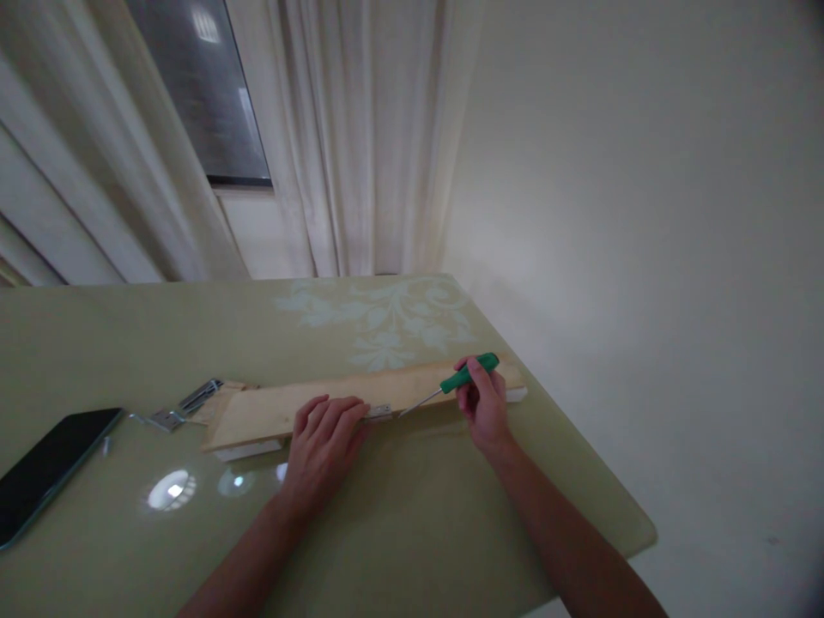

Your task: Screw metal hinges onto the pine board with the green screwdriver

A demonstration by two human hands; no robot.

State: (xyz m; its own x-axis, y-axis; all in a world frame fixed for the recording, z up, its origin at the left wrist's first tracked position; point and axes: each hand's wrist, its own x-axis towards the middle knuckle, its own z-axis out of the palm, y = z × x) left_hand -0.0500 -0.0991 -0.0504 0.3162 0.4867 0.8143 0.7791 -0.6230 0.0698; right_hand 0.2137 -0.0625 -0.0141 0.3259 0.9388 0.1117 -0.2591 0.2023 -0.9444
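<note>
A long pale wooden board (270,412) lies across the table, raised on white blocks (250,449). My left hand (328,438) rests over its near edge, fingers together, pressing a small metal hinge (379,411) against the wood. In my right hand (484,408) is a screwdriver (469,373) with a green handle, gripped from above. Its thin shaft slants down to the left, and the tip is beside the hinge's right end at the board's edge. Whether the tip touches a screw is too small to tell.
Left of the board lie another metal hinge (166,419), a small packet of metal parts (201,395) and a black phone (55,468). The glossy green table (412,532) ends at a white wall (644,257) on the right. Curtains (360,137) hang behind.
</note>
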